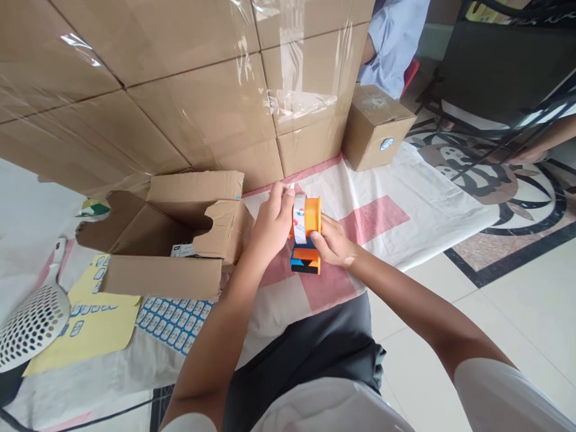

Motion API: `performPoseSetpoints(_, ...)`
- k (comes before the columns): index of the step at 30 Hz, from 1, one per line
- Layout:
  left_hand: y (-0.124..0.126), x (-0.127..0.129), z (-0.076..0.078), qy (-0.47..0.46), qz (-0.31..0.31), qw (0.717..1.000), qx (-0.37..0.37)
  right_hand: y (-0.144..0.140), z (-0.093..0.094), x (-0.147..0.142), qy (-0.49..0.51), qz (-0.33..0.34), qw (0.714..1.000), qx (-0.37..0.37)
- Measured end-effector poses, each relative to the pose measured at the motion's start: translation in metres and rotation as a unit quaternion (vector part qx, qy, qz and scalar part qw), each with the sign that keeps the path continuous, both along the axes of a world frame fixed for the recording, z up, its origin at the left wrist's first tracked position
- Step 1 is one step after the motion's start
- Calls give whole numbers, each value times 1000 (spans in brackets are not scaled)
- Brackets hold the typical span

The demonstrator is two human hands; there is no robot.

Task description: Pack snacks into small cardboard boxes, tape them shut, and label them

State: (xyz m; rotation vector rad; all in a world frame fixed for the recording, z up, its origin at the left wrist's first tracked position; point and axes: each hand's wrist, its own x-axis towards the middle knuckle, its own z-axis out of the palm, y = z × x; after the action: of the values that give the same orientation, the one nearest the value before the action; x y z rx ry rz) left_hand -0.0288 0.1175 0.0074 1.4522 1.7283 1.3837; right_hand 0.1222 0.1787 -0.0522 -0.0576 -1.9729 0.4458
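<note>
Lap: dark cloth (310, 354) at 6 o'clock — the person's body is cut off below.
Hidden: tape dispenser (306, 240) partly covered by fingers.
Left hand (272, 225): fingertips pinching the tape end at the roll's 11 o'clock.
Right hand (330, 243): clenched on the dispenser from 3 o'clock.
Open box (180, 240): at 9 o'clock — inside hard to see.
</note>
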Motion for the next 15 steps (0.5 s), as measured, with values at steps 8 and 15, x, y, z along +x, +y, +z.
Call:
performPoseSetpoints(8,6,-13,-38,2,117,993,29,5,-2,10,85,-37,957,-275)
performPoseSetpoints(15,4,-14,-46,38,40,991,-119,9,-3,13,143,-40,925,-351)
